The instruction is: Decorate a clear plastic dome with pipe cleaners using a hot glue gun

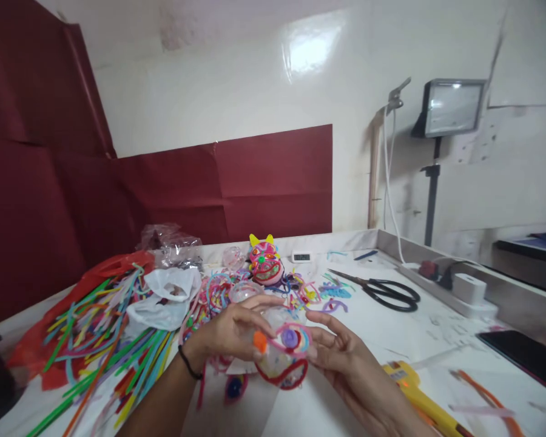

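Note:
My left hand (230, 331) and my right hand (346, 358) meet above the white table (418, 340) and hold between them a clear plastic ball (279, 358) dressed with pipe cleaners: a pink and purple spiral, a red loop below, an orange tip at the left. The left fingers curl over its top and left side; the right fingers cup it from the right. A finished pink ball face with yellow ears (264, 262) stands further back. A pile of coloured pipe cleaners (113, 346) lies to the left.
Black scissors (382, 291) lie right of centre. A yellow glue gun (418, 397) rests by my right wrist. White and clear plastic bags (166, 291), a small digital display (301, 257), a white adapter (468, 288) and a dark phone (523, 358) are around.

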A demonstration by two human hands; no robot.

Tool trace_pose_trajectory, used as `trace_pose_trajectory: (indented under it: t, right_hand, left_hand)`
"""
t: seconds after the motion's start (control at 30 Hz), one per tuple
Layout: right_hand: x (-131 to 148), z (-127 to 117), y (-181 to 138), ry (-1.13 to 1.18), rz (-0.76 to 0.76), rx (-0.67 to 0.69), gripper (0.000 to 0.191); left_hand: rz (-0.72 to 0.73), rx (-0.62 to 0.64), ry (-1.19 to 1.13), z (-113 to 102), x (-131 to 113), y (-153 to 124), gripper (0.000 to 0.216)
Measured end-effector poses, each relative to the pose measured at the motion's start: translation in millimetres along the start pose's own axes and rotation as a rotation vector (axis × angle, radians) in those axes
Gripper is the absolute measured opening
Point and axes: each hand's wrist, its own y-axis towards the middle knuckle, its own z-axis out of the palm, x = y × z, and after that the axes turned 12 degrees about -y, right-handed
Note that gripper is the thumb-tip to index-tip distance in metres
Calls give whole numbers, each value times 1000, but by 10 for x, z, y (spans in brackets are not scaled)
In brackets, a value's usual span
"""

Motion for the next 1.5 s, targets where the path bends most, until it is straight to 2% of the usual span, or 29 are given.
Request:
trace_pose_trajectory:
  t: [0.27,0.57,0.8,1.03,1.2,1.33,1.5]
  right_hand:
    - [-71,-79,39,-41,8,2,56]
    - [-131,-141,70,-113,20,-42,55]
    - [-175,-190,103,-169,4,-63,53]
    - [-315,-228,200,-283,-104,-143,50]
    - [-415,-297,311,-293,-160,-115,42]
    - [-459,-345,371,-348,-163,-127,41]
    - [-427,-335,371,-397,-137,-162,39]
  left_hand:
    - [-27,26,33,6,-24,-5,38]
    - [-16,33,-12,-4,64,-7,42]
    - [-77,49,54,-15,80,-8,41]
    - [-156,31,120,-38,171,-16,42]
    - [-207,5,68,-35,264,-24,44]
    - [-237,-7,21,-35,359,-30,45]
    - [-241,19,76,-33,417,-18,42]
